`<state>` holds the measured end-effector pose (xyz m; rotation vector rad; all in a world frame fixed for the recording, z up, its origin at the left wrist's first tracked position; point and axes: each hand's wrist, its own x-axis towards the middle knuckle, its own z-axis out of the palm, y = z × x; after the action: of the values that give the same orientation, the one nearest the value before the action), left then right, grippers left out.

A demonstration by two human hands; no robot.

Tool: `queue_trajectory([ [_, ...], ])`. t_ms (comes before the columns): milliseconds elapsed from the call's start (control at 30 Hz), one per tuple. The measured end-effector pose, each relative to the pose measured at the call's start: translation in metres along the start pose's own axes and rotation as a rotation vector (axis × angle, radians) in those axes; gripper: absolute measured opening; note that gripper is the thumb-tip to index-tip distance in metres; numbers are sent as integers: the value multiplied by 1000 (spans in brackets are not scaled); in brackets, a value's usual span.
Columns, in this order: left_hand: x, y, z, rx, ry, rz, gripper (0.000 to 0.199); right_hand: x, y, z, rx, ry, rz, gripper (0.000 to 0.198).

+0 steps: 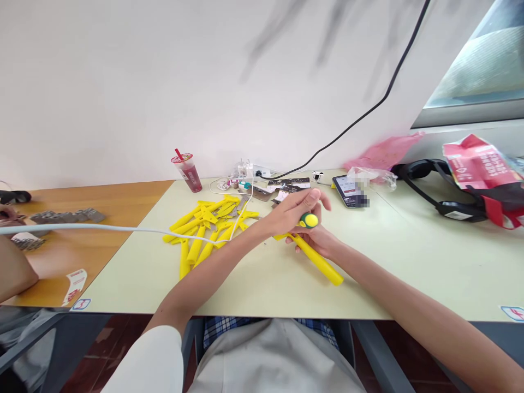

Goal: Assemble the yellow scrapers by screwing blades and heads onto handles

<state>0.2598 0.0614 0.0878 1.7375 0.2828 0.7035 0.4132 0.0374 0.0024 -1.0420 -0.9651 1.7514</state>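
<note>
As my right hand (320, 240) clasps a five-o'clock-pointing yellow handle (320, 260), my half-curled left hand (289, 212), hold unclear, seemingly turns a screwdriver (311, 220), needing steadiness.

There are at least six yellow tools (197, 244), one phone (347, 191) and one cup (190, 176).

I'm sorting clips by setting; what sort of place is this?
Likely a small workshop: yellow handles piled on a pale table, grey parts and another person's arm at the wooden table.
</note>
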Motion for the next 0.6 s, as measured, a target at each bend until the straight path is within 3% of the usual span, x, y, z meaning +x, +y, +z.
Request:
queue_trajectory([
  [67,-4,-3,8,31,-74,-42,74,-2,1,1,-1,-15,30,33],
  [133,-6,-6,12,108,-81,2,74,-3,1,1,-10,-21,25,32],
  [300,2,-9,7,99,232,121,56,-3,-2,3,-15,-59,-11,41],
  [400,11,-7,-4,11,330,211,54,-1,-4,2,-4,-47,28,38],
  [500,18,-5,-21,107,455,305,55,-1,-5,1,11,-20,30,37],
  [600,21,-5,-34,199,537,293,43,-1,-5,0,18,-12,25,35],
])
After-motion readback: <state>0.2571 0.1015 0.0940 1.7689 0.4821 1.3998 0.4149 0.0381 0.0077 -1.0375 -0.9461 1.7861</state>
